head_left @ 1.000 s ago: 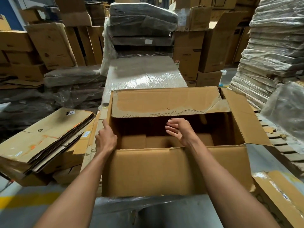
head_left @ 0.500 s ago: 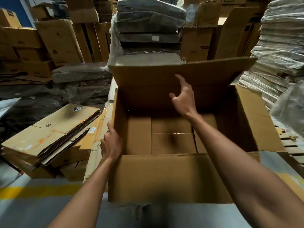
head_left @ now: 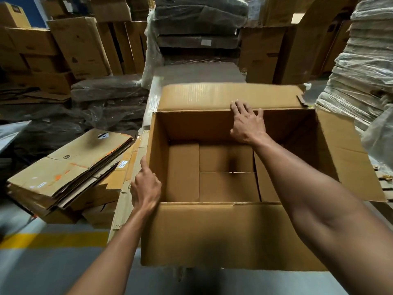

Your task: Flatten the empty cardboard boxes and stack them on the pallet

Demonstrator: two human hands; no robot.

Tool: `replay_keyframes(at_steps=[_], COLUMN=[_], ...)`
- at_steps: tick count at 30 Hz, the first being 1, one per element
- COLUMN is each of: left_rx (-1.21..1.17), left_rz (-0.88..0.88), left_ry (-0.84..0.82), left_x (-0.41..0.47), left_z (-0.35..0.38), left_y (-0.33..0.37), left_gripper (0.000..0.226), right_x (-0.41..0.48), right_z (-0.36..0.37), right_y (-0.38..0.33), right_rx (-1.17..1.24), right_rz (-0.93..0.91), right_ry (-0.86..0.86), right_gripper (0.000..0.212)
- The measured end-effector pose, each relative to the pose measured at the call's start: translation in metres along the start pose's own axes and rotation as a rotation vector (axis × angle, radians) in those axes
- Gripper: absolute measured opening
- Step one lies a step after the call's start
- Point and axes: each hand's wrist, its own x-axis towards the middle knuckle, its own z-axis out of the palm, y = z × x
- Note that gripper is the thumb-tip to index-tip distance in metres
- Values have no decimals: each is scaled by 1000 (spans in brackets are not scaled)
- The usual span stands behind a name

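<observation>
view: head
right hand (head_left: 246, 124): fingers spread, flat on far flap (head_left: 229, 96) at its fold
left hand (head_left: 146, 186): outside the box (head_left: 223, 235) left wall; can't tell if it grips
box: upright between both hands, bottom flaps (head_left: 227, 186) closed below right wrist
risk: unbraced push could skew the box or tear the fold under the palm

Grey floor (head_left: 53, 271), concrete, crossed by one yellow painted line (head_left: 53, 239) at lower left. Blue wall panel (head_left: 36, 11), top left corner. Dark bundles (head_left: 200, 22) in clear film, stacked at centre back; one carries a white label (head_left: 205, 42). Film-wrapped block (head_left: 197, 74) with a flat top, just below that stack. Low dark film-covered bundles (head_left: 106, 92), left of the block. Tall stack of film-wrapped pale sheets (head_left: 365, 60), right side. Clear plastic bag (head_left: 380, 135), right edge, beneath that stack. Brown cartons (head_left: 78, 45) piled at back left, contents not visible.
</observation>
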Motion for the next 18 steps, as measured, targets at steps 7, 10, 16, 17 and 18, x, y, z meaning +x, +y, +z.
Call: replay_keyframes(at_steps=[7, 10, 16, 17, 18], left_rx=[15, 19, 67, 75, 83], left_rz=[-16, -21, -30, -29, -26], left_ry=[12, 12, 0, 0, -1], left_x=[8, 13, 19, 20, 21], left_z=[6, 5, 4, 4, 3], left_y=[6, 9, 15, 15, 15], left_gripper=[61, 63, 63, 63, 62], right_x=[16, 26, 33, 31, 27], right_z=[19, 20, 10, 8, 6], right_y=[-1, -4, 8, 9, 9], right_rx=[-18, 23, 41, 53, 68], right_rz=[26, 24, -19, -27, -33], right_ry=[-149, -208, -314, -305, -280], right_gripper=[95, 93, 99, 98, 96])
